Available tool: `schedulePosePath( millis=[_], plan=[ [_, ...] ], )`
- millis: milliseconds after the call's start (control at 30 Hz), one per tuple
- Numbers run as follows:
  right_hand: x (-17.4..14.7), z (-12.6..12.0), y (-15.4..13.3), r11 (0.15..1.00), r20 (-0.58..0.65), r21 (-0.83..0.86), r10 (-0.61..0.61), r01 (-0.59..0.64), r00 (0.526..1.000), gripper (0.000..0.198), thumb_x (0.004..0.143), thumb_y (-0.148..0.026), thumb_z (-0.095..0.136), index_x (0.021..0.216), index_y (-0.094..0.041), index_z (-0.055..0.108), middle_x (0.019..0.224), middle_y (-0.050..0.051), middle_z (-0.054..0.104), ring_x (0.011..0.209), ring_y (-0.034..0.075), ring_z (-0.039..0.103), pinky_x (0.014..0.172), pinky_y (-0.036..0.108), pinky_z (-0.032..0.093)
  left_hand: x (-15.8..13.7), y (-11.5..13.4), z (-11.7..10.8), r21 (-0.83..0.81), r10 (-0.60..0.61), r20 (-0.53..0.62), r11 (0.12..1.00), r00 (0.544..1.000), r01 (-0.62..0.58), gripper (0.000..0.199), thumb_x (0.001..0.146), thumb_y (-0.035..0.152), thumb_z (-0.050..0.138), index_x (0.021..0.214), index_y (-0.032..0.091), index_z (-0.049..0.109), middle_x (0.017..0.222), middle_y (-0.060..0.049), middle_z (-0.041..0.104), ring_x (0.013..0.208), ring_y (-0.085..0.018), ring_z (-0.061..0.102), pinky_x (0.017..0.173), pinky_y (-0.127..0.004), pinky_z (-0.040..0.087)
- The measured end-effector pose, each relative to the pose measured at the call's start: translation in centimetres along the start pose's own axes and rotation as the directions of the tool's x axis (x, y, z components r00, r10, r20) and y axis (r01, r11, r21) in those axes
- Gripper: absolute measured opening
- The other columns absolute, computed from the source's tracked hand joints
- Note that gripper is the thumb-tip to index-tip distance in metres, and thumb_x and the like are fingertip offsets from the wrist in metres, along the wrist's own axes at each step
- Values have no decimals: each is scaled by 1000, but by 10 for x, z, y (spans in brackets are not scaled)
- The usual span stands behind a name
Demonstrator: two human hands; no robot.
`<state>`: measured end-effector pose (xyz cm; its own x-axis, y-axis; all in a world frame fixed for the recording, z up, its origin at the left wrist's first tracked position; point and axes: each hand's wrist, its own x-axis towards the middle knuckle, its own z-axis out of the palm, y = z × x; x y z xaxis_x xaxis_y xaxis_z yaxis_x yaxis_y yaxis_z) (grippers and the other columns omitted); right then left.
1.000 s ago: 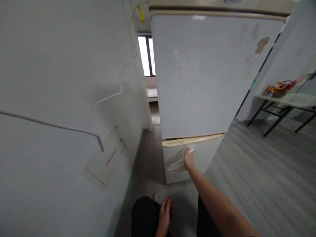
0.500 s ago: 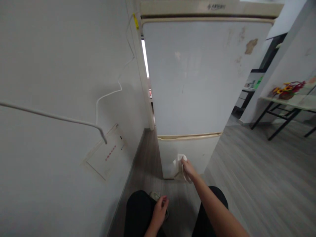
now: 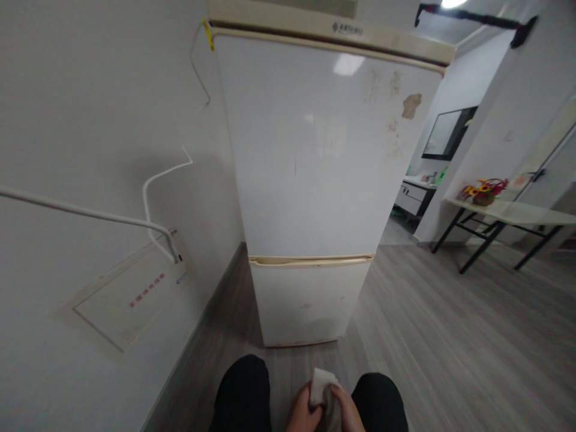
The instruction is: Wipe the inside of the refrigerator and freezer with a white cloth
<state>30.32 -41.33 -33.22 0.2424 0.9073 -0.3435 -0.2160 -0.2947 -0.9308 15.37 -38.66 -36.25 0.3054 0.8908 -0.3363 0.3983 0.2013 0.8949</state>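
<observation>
A white cloth (image 3: pixel 322 384) is gripped between both hands, low in the head view and between my knees. On its left side, my left hand (image 3: pixel 306 413) has its fingers closed around it. My right hand (image 3: pixel 344 405) pinches the other side. Part of the cloth hangs below, cut off by the bottom edge. In front of me stands a tall white refrigerator (image 3: pixel 315 192) with a large upper door and a smaller lower door (image 3: pixel 306 303). Brownish stains and a peeled patch mark the upper door, and faint reddish marks show on the lower one. Neither hand touches the refrigerator.
A wall with a white cable (image 3: pixel 90 213) and a covered panel (image 3: pixel 130 294) runs along the left. To the right, a folding table (image 3: pixel 531 213) carries a flower basket (image 3: pixel 483 195). Behind it are a mirror (image 3: pixel 443 133) and a cabinet (image 3: pixel 413 198). Grey wood-look floor (image 3: pixel 432 336) lies underneath.
My right hand has drawn back with the cloth from the lower door to between my knees. My left hand has come over and taken hold of it too. The view has shifted right.
</observation>
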Motion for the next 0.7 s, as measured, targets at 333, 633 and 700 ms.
schedulePosePath(
  millis=[333,633,700],
  plan=[
    [-16,67,41,992,-214,-5,-122,124,969,45,56,-62,72,66,-19,62,60,3,61,56,18,58,56,28,48,3,-5,-35,-223,-135,-401,974,906,46,44,71,53,58,88,14,68,85,-13,74,84,-30,71,77,-36,55],
    [-63,110,-10,991,-188,-105,-96,77,977,38,96,-43,65,123,-16,64,119,9,64,106,24,65,83,39,59,-40,-32,-39,391,456,-13,821,890,-415,42,76,20,60,116,24,72,119,-8,73,112,-25,68,98,-31,52],
    [-74,114,-13,984,-186,-144,-130,104,974,39,94,-42,67,125,-18,64,123,9,62,111,27,63,86,42,59,-47,-42,-44,531,611,88,639,787,-556,26,84,22,59,105,27,74,102,-6,75,93,-20,71,83,-27,55]
  ],
)
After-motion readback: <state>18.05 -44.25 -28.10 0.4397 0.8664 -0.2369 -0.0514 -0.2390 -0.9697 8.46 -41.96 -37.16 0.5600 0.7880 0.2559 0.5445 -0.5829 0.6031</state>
